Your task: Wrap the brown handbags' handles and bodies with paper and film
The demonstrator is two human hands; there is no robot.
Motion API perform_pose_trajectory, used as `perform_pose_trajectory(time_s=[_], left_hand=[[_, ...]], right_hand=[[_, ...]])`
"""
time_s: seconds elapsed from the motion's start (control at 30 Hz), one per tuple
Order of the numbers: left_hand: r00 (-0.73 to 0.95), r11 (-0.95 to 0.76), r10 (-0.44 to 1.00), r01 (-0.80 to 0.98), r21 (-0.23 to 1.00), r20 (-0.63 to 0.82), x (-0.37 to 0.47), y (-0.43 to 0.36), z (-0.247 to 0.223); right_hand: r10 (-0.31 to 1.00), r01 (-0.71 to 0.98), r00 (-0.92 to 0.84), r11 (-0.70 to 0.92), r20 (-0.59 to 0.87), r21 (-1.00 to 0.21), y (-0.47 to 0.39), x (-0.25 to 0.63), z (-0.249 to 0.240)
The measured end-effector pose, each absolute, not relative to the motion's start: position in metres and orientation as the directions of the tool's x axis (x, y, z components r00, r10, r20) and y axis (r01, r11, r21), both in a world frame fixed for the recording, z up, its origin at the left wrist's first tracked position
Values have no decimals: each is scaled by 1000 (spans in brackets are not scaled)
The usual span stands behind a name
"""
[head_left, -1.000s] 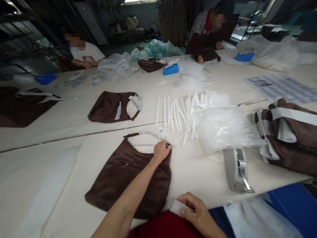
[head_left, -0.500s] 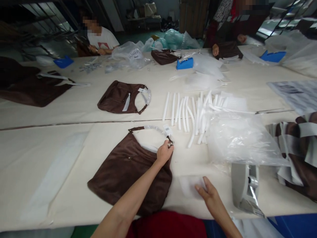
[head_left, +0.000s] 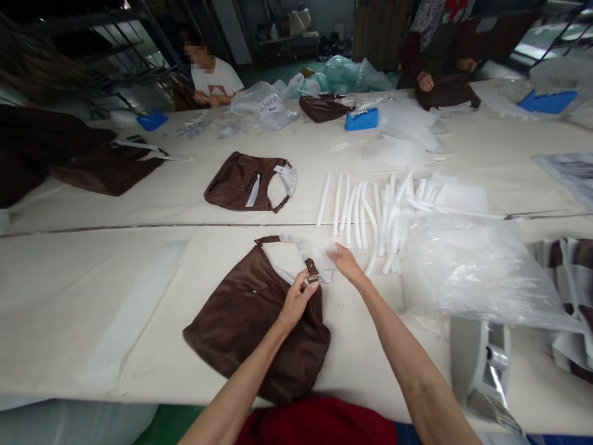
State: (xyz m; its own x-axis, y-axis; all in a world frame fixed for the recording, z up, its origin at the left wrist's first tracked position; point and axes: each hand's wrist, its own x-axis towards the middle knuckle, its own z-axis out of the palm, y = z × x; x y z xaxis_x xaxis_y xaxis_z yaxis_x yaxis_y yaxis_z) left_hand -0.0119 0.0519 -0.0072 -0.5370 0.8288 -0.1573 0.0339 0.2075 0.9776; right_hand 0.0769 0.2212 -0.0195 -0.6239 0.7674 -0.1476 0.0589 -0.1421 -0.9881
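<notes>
A brown handbag (head_left: 254, 309) lies flat on the table in front of me, its strap curving away from me and partly wrapped in white. My left hand (head_left: 295, 301) is closed on the strap's right end, by the metal buckle (head_left: 313, 277). Between the fingers of my right hand (head_left: 345, 261) is a thin, translucent white sheet (head_left: 324, 254), held beside the strap just past the buckle. The sheet covers part of the strap and its tag.
Several white foam tubes (head_left: 360, 213) lie beyond my right hand. A clear plastic bag (head_left: 477, 272) and a grey tape dispenser (head_left: 484, 364) are to the right. Another brown handbag (head_left: 238, 182) lies farther back. Two people work across the table (head_left: 152, 296).
My right hand has carried the translucent sheet up from the table's near side to the strap. My left hand keeps hold by the buckle, which now stands more upright. The view has shifted left.
</notes>
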Motion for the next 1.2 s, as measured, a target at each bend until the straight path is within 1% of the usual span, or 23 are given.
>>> perform_pose_trajectory(time_s=[0.1, 0.17, 0.2, 0.27, 0.3, 0.37, 0.43, 0.53, 0.63, 0.7, 0.8, 1.03, 1.17, 1.2], left_hand=[[-445, 235, 853, -140, 962, -273, -13, 46, 0], [-379, 264, 863, -227, 937, -335, -10, 43, 3], [-355, 280, 862, -263, 923, -362, -8, 41, 5], [-343, 296, 849, -320, 900, -401, -3, 39, 7], [-352, 296, 840, -339, 893, -413, -1, 38, 8], [-374, 290, 828, -353, 889, -418, 4, 37, 11], [-388, 285, 827, -334, 898, -407, 8, 37, 12], [-417, 275, 825, -294, 916, -381, 12, 36, 10], [-454, 272, 805, -289, 918, -381, 15, 35, 5], [-473, 289, 784, -297, 910, -403, 17, 34, 2], [-490, 316, 759, -299, 900, -429, 19, 34, -3], [-511, 373, 743, -220, 901, -432, 19, 35, -6], [-469, 441, 738, -206, 873, -484, 16, 40, -9], [-475, 461, 734, -176, 870, -485, 16, 41, -9]], right_hand=[[586, 153, -775, -189, -236, -970, 184, 93, -34], [523, 173, -795, -288, -306, -942, 165, 114, -38], [528, 170, -771, -367, -355, -915, 160, 123, -39], [595, 118, -654, -530, -467, -840, 161, 133, -39], [635, 72, -581, -584, -510, -809, 164, 133, -39], [678, 0, -482, -634, -556, -773, 173, 123, -40], [677, -22, -469, -651, -567, -759, 178, 107, -41], [625, -6, -525, -681, -577, -732, 175, 88, -39], [561, 3, -590, -718, -580, -696, 167, 87, -33], [541, -9, -612, -734, -577, -679, 162, 93, -29], [551, -26, -600, -738, -580, -675, 157, 103, -24], [617, -9, -557, -674, -556, -739, 143, 108, -15], [590, -39, -609, -690, -530, -723, 136, 105, -9], [589, -36, -614, -686, -526, -727, 134, 105, -8]])
